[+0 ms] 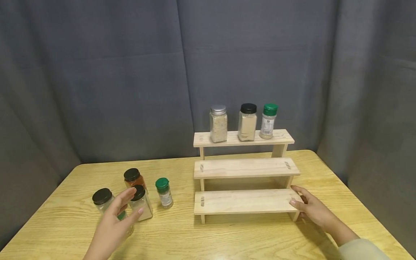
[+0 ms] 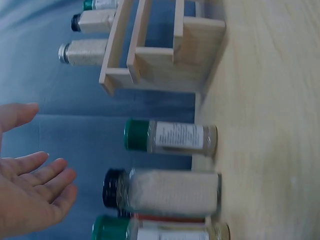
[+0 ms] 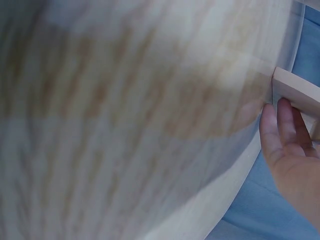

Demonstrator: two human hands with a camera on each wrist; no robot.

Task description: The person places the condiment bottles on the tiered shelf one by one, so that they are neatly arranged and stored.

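My left hand point(image 1: 110, 227) is raised above a cluster of spice jars with thumb and fingers apart, holding nothing. Just beyond its fingers stands a black-capped jar point(image 1: 146, 211) of pale powder. Partly behind the hand are another black-capped jar point(image 1: 102, 198) and a green-capped shaker point(image 1: 121, 216). My right hand point(image 1: 315, 211) holds the right end of a three-step wooden rack point(image 1: 243, 202), thumb on the lowest step and fingers round its side. The right wrist view shows those fingers point(image 3: 287, 127) against the wood.
On the rack's top step stand a silver-capped jar point(image 1: 219, 126), a black-capped jar point(image 1: 247, 124) and a green-capped shaker point(image 1: 267, 124). A jar of orange-red spice point(image 1: 133, 177) and a green-capped shaker point(image 1: 165, 195) stand on the table point(image 1: 182, 238). Grey curtains point(image 1: 130, 79) surround it.
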